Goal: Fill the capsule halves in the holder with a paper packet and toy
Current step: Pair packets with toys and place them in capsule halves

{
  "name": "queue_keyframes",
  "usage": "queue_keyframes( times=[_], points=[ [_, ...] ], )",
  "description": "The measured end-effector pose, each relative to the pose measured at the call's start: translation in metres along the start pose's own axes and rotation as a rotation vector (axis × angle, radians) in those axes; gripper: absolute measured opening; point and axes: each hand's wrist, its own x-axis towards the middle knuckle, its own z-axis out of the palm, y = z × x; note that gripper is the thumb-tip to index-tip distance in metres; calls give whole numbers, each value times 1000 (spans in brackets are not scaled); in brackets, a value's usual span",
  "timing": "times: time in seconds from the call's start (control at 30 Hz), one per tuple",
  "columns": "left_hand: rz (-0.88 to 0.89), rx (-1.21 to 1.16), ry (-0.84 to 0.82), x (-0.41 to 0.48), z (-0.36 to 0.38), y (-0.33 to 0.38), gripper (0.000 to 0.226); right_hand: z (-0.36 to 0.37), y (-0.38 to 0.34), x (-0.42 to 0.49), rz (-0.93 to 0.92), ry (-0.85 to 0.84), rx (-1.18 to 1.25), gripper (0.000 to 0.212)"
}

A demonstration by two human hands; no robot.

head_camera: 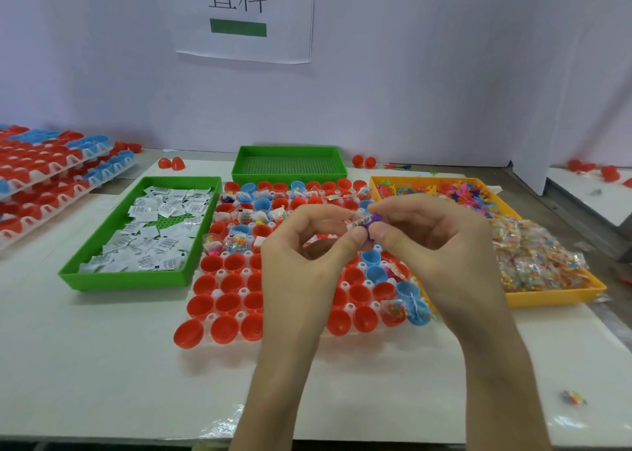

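While the far rows of the holder (216,293) are already carrying contents, the person is working at the pairing step. The left hand (307,248) and right hand (431,242) are meeting above the middle of the holder, fingers curled, thumbs and forefingers pinching together. The left is nipping a small printed paper packet (357,225) and the right is gripping a purple toy (375,218), the two pieces touching. A red-and-white scrap is also showing under the left fingers, though what it is cannot be told.

Judging by this, the pair is about to go into a cup. The next move is calling for lowering it over one of the empty red capsule halves (200,305) in the near rows and letting go so that neither piece is catching on a rim. The wrists are hiding several cups directly beneath.

More packets are lying in the green tray (130,279) to the left, and toys and clear bags are filling the yellow tray (547,298) to the right. A second green tray (287,150) is sitting behind, and stacked holders (51,173) are waiting at far left.
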Motion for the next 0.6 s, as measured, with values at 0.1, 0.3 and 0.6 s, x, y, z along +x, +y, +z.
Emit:
queue_keyframes(
  times=[0.1, 0.3, 0.6],
  points=[
    [48, 356, -54, 1, -6, -7, 19, -7, 10, 0, 18, 64, -152, 27],
    [-68, 812, -266, 0, -5, -11, 39, -21, 38, 1, 93, 149, -489, 26],
    [-82, 843, -223, 0, -9, -7, 38, -11, 60, 2, 172, 32, -548, 24]
  ],
)
